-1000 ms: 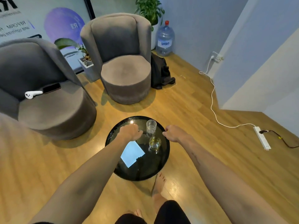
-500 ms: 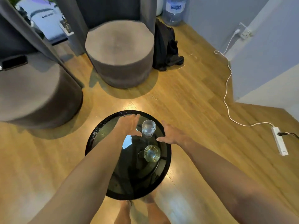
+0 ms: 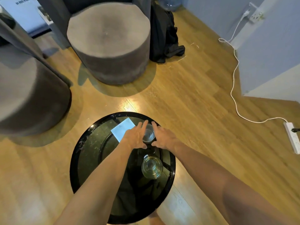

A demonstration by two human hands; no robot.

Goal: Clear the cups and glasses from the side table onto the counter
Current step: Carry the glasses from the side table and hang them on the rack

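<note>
A round black glass side table (image 3: 73, 161) stands on the wooden floor just below me. Two clear glasses stand on it. The farther glass (image 3: 148, 135) sits between my hands: my left hand (image 3: 135, 138) lies against its left side and my right hand (image 3: 162, 138) against its right side. The fingers of both hands are straight and point away from me, with the thumbs at the near side of the glass. The nearer, wider glass (image 3: 152, 167) stands untouched between my forearms and holds a little liquid. The counter is out of view.
Two grey round armchairs (image 3: 108, 41) (image 3: 29, 95) stand beyond the table. A black bag (image 3: 164, 38) leans beside the middle chair. A white cable (image 3: 233, 82) runs to a power strip (image 3: 292, 137) on the floor at right, by a wall corner (image 3: 267, 54).
The camera has tilted down and come closer over the table. Both hands have closed in from either side until they flank the farther glass.
</note>
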